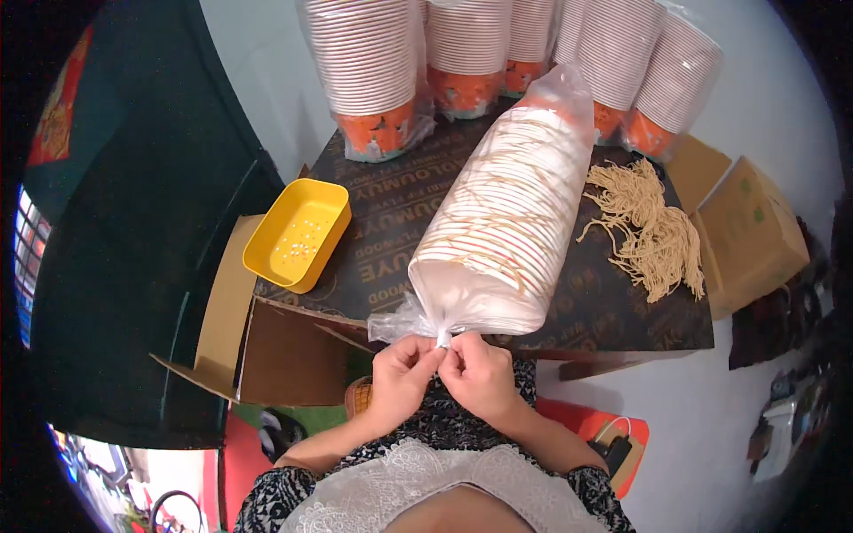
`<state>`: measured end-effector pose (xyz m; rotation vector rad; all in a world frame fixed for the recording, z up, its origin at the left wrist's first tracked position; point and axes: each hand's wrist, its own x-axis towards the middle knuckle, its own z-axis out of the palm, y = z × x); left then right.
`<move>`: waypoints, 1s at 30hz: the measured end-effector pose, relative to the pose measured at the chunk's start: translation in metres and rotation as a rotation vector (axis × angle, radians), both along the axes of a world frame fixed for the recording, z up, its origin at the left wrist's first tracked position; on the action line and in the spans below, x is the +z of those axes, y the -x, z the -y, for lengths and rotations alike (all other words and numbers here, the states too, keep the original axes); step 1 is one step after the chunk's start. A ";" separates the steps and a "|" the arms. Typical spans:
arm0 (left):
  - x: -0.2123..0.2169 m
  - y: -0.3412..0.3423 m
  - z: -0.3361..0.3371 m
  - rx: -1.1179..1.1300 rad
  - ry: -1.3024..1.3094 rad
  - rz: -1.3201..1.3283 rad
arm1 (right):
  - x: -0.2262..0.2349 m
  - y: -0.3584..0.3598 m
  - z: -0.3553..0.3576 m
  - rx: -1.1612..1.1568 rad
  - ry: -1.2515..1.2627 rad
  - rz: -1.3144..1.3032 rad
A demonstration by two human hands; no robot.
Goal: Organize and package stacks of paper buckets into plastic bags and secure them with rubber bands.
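Note:
A long stack of white paper cups (pixel 511 204) lies on its side inside a clear plastic bag (pixel 458 289), its gathered end toward me. Thin tan strands show across the stack. My left hand (pixel 404 371) pinches the twisted neck of the bag from the left, fingers closed. From the right, my right hand (pixel 480 373) is closed on the same neck, thumbs almost meeting. A loose flap of the bag sticks out to the left, above my left hand. Whether a tie is between my fingertips is hidden.
Several bagged upright cup stacks (pixel 369 67) with orange bases stand along the back of the dark printed table (pixel 382 222). A yellow tray (pixel 336 200) with small white bits sits left. Tan strings (pixel 653 231) lie right. Cardboard boxes (pixel 293 355) flank the table.

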<state>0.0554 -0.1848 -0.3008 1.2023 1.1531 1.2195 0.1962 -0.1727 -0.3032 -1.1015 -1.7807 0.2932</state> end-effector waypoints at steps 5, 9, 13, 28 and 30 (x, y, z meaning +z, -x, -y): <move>-0.007 -0.002 -0.006 0.058 -0.246 -0.250 | 0.004 0.003 0.005 -0.053 0.015 0.016; -0.010 -0.001 -0.002 0.171 -0.125 0.085 | -0.001 0.005 0.010 0.001 0.052 -0.038; -0.011 0.012 0.002 -0.323 0.117 -0.056 | -0.006 0.006 0.019 0.089 0.127 -0.033; -0.012 -0.011 -0.015 -0.290 0.074 0.059 | -0.001 -0.002 0.011 0.224 -0.186 0.195; -0.016 -0.009 -0.019 -0.211 -0.025 0.031 | -0.001 -0.004 0.011 0.238 -0.186 0.248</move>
